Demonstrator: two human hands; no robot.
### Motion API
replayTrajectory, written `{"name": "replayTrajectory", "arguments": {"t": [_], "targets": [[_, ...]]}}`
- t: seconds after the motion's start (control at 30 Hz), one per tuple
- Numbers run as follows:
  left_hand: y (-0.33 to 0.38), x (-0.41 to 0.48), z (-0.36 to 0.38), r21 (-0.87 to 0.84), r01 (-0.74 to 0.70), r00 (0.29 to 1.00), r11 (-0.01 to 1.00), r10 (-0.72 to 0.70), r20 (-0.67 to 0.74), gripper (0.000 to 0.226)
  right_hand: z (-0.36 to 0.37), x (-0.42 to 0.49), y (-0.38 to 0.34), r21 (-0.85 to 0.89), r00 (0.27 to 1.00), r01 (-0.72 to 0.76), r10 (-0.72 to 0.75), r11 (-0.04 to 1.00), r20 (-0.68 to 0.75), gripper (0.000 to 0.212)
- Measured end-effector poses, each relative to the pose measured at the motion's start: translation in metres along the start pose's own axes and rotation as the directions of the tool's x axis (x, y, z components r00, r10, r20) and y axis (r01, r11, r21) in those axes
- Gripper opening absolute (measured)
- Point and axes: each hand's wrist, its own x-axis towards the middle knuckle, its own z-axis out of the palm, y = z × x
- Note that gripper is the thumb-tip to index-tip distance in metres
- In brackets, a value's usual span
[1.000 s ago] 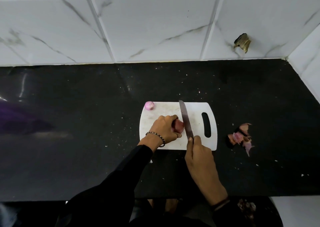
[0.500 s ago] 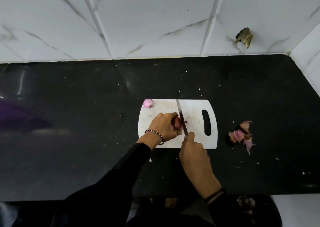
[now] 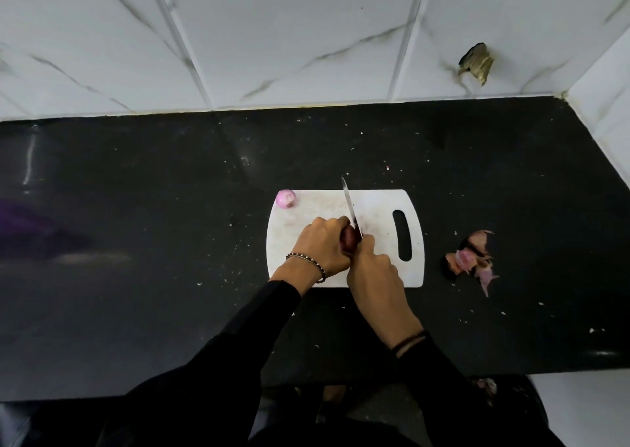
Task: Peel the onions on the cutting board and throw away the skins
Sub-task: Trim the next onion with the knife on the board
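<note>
A white cutting board [image 3: 375, 208] lies on the black counter. My left hand [image 3: 322, 247] grips a dark red unpeeled onion [image 3: 349, 240] on the board, mostly hidden by my fingers. My right hand [image 3: 373, 269] holds a knife [image 3: 349, 206] by its hidden handle; the blade points away from me and its near end rests against the right side of the onion. A peeled pink onion [image 3: 285, 198] sits at the board's far left corner.
A heap of pink and brown onion skins [image 3: 472, 259] lies on the counter right of the board. White marble tiles form the back wall and the right corner. Small crumbs dot the black counter [image 3: 170, 208]. A dark bin [image 3: 511, 402] shows below the counter edge.
My right hand has moved left and closer to the left hand, bringing the knife blade from beside the onion onto its right end. The left hand has kept its hold on the onion.
</note>
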Motion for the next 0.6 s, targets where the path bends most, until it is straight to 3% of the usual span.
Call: {"name": "replayTrajectory", "arguments": {"t": [0.27, 0.6], "targets": [[-0.002, 0.005, 0.001, 0.039, -0.003, 0.999, 0.999, 0.001, 0.049, 0.039, 0.018, -0.032, 0.01, -0.051, 0.995, -0.096, 0.098, 0.994, 0.023, 0.028], [0.0, 0.007, -0.001, 0.091, -0.042, 0.997, 0.995, 0.036, 0.07, 0.037, 0.013, -0.027, 0.004, -0.044, 0.993, -0.116, 0.117, 0.992, 0.012, 0.031]]}}
